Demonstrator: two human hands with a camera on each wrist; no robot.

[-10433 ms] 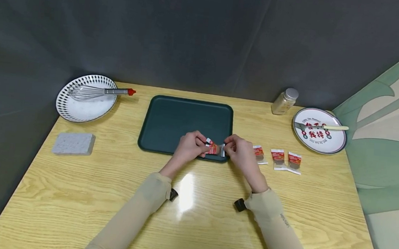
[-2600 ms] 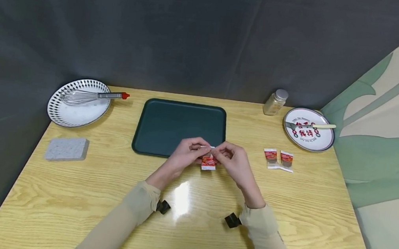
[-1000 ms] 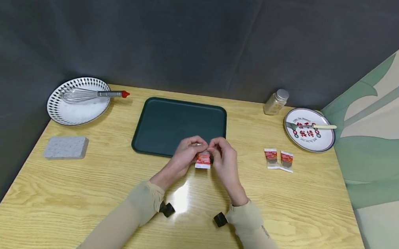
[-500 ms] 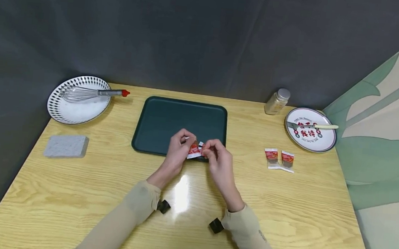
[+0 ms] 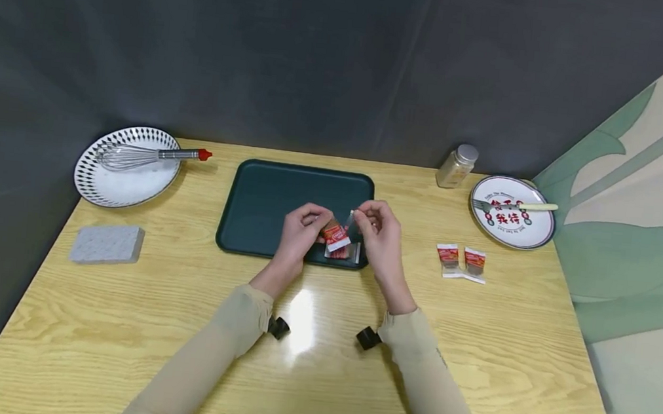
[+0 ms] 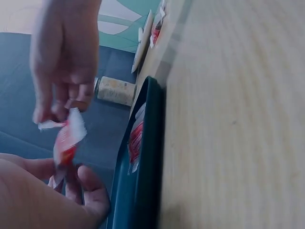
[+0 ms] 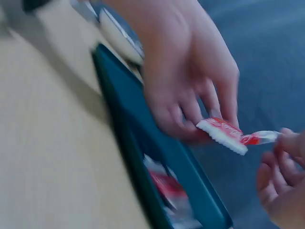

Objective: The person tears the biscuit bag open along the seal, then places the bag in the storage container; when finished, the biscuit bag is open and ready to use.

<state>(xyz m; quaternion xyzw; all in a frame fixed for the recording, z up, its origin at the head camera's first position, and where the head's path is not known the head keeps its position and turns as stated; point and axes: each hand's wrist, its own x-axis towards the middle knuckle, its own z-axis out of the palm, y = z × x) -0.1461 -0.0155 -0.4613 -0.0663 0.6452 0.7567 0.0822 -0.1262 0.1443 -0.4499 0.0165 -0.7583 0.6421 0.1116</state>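
My left hand [image 5: 298, 232] pinches a small red-and-clear packet [image 5: 336, 234] above the front right corner of the dark green tray [image 5: 293, 197]. A narrow, partly clear strip [image 7: 262, 137] at the packet's edge is pinched in my right hand [image 5: 383, 238]. In the right wrist view the strip appears joined to the packet, but whether it is partly torn I cannot tell. Below the hands another red-and-clear packet [image 5: 342, 252] lies in the tray. The held packet's contents are mostly hidden by fingers.
Two joined packets [image 5: 461, 263] lie right of the tray. Behind them stand a capped jar [image 5: 456, 167] and a plate [image 5: 509, 232] with a fork [image 5: 535, 207] across it. At left are a patterned plate [image 5: 125, 192], a whisk [image 5: 185, 154] and a grey block [image 5: 108, 244].
Over the last second both hands have moved slightly up, over the tray's corner, and parted a little. The packet lying in the tray now shows. A single packet once on the right is gone.
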